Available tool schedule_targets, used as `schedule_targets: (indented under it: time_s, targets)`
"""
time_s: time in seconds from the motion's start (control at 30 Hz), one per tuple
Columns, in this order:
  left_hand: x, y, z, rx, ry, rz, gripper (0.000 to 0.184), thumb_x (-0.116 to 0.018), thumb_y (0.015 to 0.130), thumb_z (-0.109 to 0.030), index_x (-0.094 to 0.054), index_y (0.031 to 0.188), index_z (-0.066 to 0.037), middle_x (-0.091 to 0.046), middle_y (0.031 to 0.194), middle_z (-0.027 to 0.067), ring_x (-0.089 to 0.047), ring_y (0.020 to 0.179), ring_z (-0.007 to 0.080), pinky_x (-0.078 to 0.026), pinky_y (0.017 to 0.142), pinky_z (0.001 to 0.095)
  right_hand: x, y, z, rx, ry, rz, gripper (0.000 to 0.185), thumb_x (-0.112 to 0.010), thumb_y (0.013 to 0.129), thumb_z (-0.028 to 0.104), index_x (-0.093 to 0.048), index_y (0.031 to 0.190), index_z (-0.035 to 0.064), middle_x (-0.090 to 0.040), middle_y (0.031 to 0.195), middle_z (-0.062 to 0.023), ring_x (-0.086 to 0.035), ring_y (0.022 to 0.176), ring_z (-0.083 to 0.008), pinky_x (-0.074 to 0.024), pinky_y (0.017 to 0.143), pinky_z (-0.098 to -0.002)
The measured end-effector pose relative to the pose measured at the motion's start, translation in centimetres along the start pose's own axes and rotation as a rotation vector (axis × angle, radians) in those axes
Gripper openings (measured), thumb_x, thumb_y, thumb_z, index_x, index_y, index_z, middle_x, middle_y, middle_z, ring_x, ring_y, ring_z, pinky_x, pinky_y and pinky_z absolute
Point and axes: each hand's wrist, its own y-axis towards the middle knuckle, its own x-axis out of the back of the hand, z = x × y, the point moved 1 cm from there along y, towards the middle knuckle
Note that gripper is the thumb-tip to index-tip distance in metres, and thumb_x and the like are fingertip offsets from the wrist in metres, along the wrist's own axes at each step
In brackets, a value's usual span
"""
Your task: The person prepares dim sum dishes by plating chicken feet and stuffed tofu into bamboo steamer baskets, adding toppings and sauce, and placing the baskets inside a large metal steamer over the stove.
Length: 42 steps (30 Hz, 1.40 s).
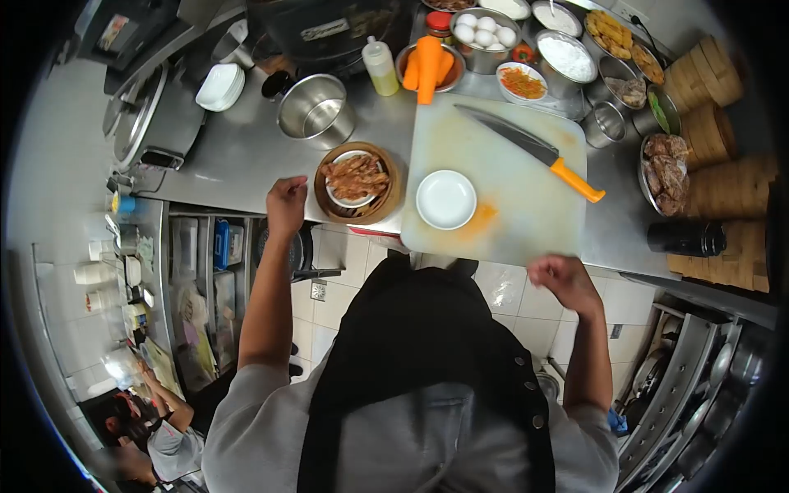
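My left hand is beside the left edge of a round bamboo steamer, its fingers curled in and nothing visible in them. Inside the steamer a white dish holds reddish-brown cooked pieces, perhaps chicken feet. Over the front right edge of a white cutting board hovers my right hand, loosely closed, with nothing seen in it. A small white dish rests on the board, next to an orange stain. Behind it lies a kitchen knife with an orange handle, pointing to the back left.
A steel pot and a squeeze bottle stand behind the steamer. Eggs, a bowl of white powder and shredded vegetables line the back. Bamboo steamers stack at right. Another person works at far left.
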Motion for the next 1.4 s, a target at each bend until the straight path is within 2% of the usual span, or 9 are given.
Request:
schedule_targets:
  time_s: [0.07,0.2,0.4,0.5,0.97,1.1,1.17,1.33,1.4]
  targets:
    - [-0.9,0.8,-0.2,-0.003,-0.127,-0.014,0.017,-0.066,0.084,-0.01,-0.071,0.097,0.0,-0.068,0.089,0.0115,-0.063,0.073,0.0181,-0.051,0.071,0.0303,-3.1,5.0,4.3,0.258,-0.203,-0.133,0.022,-0.067,0.087,0.02,-0.067,0.096,0.0002,-0.068,0.08,-0.0068,-0.06,0.07,-0.0121,-0.0479,0.068,-0.0275]
    - [-2.0,1.7,-0.2,0.001,-0.171,0.044,0.017,-0.064,0.085,-0.011,-0.072,0.097,0.0,-0.067,0.084,0.0106,-0.063,0.075,0.0175,-0.05,0.07,0.0302,-10.3,15.6,7.7,0.493,-0.207,-0.198,0.02,-0.065,0.086,0.018,-0.067,0.098,0.0019,-0.067,0.086,-0.0132,-0.065,0.079,-0.0243,-0.0501,0.073,-0.0332]
    - [-1.5,3.0,-1.9,-0.025,-0.058,0.113,0.015,-0.066,0.082,-0.013,-0.073,0.089,-0.003,-0.066,0.087,0.0135,-0.066,0.074,0.0274,-0.052,0.072,0.0361,-15.2,20.6,11.1,0.43,-0.427,-0.195,0.019,-0.064,0.084,0.017,-0.068,0.098,0.0037,-0.066,0.092,-0.0144,-0.063,0.088,-0.0312,-0.0498,0.079,-0.0392]
    - [-0.9,3.2,-2.0,-0.012,-0.052,0.107,0.014,-0.068,0.082,-0.013,-0.073,0.09,-0.003,-0.066,0.088,0.0128,-0.066,0.076,0.0265,-0.053,0.073,0.036,-15.6,21.5,11.2,0.45,-0.564,-0.211,0.018,-0.065,0.083,0.015,-0.068,0.097,0.0032,-0.065,0.092,-0.0153,-0.062,0.089,-0.0331,-0.0492,0.081,-0.0406]
    - [-1.7,3.0,-0.7,-0.068,-0.059,0.159,0.013,-0.072,0.079,-0.013,-0.073,0.089,-0.005,-0.064,0.082,0.0109,-0.061,0.085,0.0281,-0.05,0.078,0.0387,-16.0,22.9,12.7,0.553,-0.496,-0.155,0.017,-0.062,0.08,0.004,-0.07,0.095,-0.0001,-0.065,0.088,-0.0185,-0.063,0.084,-0.0358,-0.0504,0.078,-0.0407]
    - [-1.0,2.6,-1.3,-0.171,-0.022,0.019,0.011,-0.07,0.078,-0.012,-0.072,0.087,-0.006,-0.062,0.082,0.0102,-0.06,0.081,0.029,-0.048,0.076,0.0398,-16.2,22.9,13.1,0.522,-0.5,-0.166,0.02,-0.063,0.08,0.005,-0.069,0.099,-0.0009,-0.067,0.09,-0.0187,-0.065,0.085,-0.0339,-0.0515,0.079,-0.0385]
    - [0.1,1.9,-2.2,-0.239,0.038,-0.069,0.011,-0.071,0.077,-0.012,-0.071,0.087,-0.008,-0.062,0.082,0.0095,-0.06,0.082,0.0288,-0.048,0.076,0.0401,-16.0,22.7,12.0,0.458,-0.35,-0.157,0.021,-0.064,0.082,0.007,-0.068,0.1,-0.0011,-0.068,0.09,-0.0192,-0.067,0.084,-0.0318,-0.0521,0.079,-0.037]
    - [-0.6,-2.6,-5.6,-0.507,0.117,0.161,0.013,-0.073,0.072,-0.015,-0.071,0.084,-0.012,-0.061,0.078,0.0044,-0.06,0.084,0.025,-0.047,0.073,0.0388,-15.8,20.7,12.6,0.442,-0.347,-0.123,0.023,-0.067,0.083,0.011,-0.067,0.102,-0.0015,-0.068,0.089,-0.0197,-0.068,0.083,-0.0288,-0.0525,0.077,-0.0353]
    - [-1.7,-3.3,-6.2,-0.509,0.143,0.154,0.009,-0.072,0.075,-0.015,-0.069,0.079,-0.008,-0.063,0.076,0.0081,-0.062,0.081,0.0278,-0.049,0.071,0.0402,-16.1,21.5,11.0,0.478,-0.288,-0.172,0.022,-0.067,0.083,0.01,-0.067,0.101,-0.0014,-0.068,0.089,-0.0194,-0.067,0.083,-0.0306,-0.0523,0.076,-0.0362]
